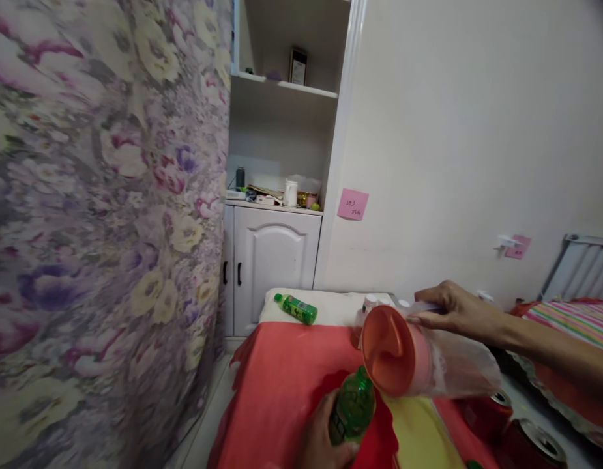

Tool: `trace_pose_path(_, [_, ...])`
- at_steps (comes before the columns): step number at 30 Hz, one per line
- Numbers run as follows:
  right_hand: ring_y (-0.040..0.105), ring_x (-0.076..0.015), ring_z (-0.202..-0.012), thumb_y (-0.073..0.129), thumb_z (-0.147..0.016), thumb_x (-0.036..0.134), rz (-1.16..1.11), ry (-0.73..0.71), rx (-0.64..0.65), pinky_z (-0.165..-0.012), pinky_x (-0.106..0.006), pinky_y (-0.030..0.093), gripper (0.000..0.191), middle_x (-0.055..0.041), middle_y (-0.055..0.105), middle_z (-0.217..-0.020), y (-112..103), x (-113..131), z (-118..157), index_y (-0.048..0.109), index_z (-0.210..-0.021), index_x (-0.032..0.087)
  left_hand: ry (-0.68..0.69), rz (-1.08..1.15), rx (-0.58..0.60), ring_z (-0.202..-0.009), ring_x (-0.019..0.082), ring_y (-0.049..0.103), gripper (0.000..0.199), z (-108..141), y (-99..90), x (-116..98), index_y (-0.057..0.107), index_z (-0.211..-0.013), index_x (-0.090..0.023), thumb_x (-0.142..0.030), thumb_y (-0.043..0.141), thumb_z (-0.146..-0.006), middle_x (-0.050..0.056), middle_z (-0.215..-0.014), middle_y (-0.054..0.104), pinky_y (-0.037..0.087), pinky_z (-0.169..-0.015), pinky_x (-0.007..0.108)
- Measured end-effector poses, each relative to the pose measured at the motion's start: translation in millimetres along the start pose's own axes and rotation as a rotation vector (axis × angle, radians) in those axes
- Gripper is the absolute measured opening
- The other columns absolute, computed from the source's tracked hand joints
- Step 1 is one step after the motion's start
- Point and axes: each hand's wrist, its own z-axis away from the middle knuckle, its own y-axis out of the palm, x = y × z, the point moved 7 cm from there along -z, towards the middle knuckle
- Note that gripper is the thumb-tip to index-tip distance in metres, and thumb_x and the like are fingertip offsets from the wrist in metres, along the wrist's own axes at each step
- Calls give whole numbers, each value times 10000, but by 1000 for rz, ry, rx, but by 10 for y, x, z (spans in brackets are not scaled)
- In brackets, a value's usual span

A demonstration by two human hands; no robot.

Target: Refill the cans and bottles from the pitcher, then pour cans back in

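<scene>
My left hand (321, 433) is wrapped round a green plastic bottle (356, 405), which it holds slightly tilted above the table. By its handle, my right hand (445, 309) grips a translucent pitcher (465, 365) with an orange lid, tipped nearly flat. The pitcher's lid end is right beside the bottle's mouth; whether they touch, or whether liquid is flowing, I cannot tell. Farther back on the table lies another green bottle (297, 309) with a green cap. Several white-capped containers (369, 303) are partly hidden behind the pitcher.
A red cloth (276, 371) covers much of the table, with a yellow piece (423, 433) on it. Drink cans (533, 443) stand at the lower right. A floral curtain (110, 228) hangs at the left, beside a white cabinet (279, 260). A striped bed cover (575, 326) shows at the right.
</scene>
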Motion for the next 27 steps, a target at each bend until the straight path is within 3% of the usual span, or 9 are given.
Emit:
trace_pose_path(16, [317, -93, -551, 631, -849, 574, 29, -30, 27, -478, -237, 225, 476, 62, 338, -592, -6, -36, -5, 470, -621, 188, -28, 9, 5, -1232, 278, 599, 828, 0, 19, 10, 562, -1320, -151, 15, 623, -511, 99, -1303, 684, 438, -1064, 346])
trace_pose_path(27, [291, -90, -548, 632, -854, 558, 47, -26, 56, -470, -238, 204, 462, 68, 312, -596, -12, -69, -15, 451, -635, 194, -10, 48, 22, -1225, 291, 600, 806, -20, 33, 101, 586, -1297, -205, 8, 631, -521, 63, -1316, 682, 444, -1062, 369])
